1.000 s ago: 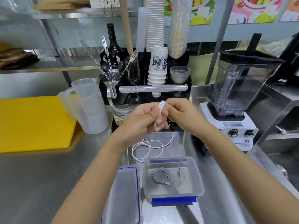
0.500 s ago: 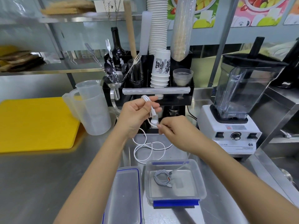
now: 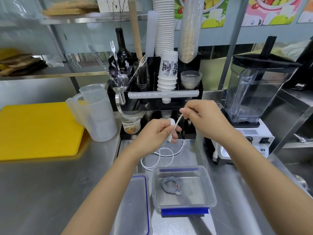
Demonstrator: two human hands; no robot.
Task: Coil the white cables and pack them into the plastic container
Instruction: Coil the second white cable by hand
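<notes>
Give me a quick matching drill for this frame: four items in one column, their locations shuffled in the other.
Items:
1. coiled grey cable
2. white cable
3. container lid
4. yellow cutting board

Locations:
A. far left of the counter
B. inside the plastic container
C. flat on the counter, left of the container
D. held between the left hand and right hand

Pairs: 1-B, 2-D, 3-C, 4-A

A steel desk [image 3: 42, 192] fills the foreground, with a yellow cutting board [image 3: 39, 131] lying at its left. Behind stand clear measuring jugs [image 3: 94, 112], a black organiser [image 3: 186, 102] holding forks, a dark bottle [image 3: 121, 48] and stacked paper cups [image 3: 165, 28], and a blender [image 3: 254, 92] at right. A steel shelf [image 3: 50, 74] runs along the left wall; bright fruit posters [image 3: 237, 11] hang above.
</notes>
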